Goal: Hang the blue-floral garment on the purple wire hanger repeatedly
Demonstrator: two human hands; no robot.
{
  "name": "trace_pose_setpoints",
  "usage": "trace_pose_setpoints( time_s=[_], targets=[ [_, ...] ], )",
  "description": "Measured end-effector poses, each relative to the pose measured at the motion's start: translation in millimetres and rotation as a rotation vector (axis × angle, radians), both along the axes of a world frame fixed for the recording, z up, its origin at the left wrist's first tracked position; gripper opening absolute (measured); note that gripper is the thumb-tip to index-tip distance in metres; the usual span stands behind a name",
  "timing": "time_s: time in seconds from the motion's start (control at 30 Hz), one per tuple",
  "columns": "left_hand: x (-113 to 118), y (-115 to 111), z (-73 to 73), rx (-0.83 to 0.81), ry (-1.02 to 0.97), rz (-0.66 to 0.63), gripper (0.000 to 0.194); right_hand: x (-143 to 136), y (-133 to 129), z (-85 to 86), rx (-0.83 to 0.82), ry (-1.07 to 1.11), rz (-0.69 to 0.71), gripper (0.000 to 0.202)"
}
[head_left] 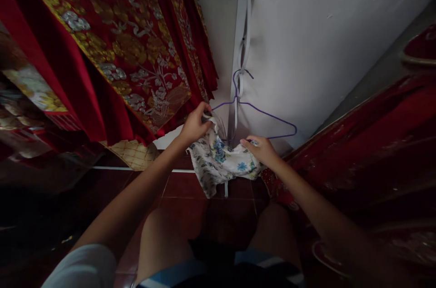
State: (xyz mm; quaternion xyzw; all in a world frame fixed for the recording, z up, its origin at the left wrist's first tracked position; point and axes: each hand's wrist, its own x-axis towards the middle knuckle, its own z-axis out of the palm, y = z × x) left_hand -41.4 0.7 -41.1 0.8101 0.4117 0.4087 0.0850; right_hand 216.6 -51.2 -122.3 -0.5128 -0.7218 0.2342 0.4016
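A red hanging (136, 47) embroidered in gold and silver draped the left side. A white cable (248, 11) ran down the pale wall (306, 29), red fabric (368, 151) stood right, above a red tiled floor (185, 208).

You are pinching a white floral garment (233, 163) at its upper edge with your left hand (198, 125) and gripping its other side with your right hand (260, 149). A purple hanger (236, 98) is hanging just above it before a pale wall (306, 33), while red embroidered drapery (136, 47) is hanging at the left and dark red tiles (184, 188) are showing below
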Motion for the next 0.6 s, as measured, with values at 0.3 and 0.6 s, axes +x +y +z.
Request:
trace_pose_setpoints(
  time_s=[0.3,0.6],
  targets=[
    [-11.9,4.0,3.0,0.130,0.067,-0.026,0.022,55.5,-20.5,10.1,0.107,0.019,-0.209,0.103],
    [-14.4,-1.0,1.4,0.142,0.054,0.086,0.026,82.0,29.1,46.6,0.108,-0.178,-0.424,0.030]
  ],
)
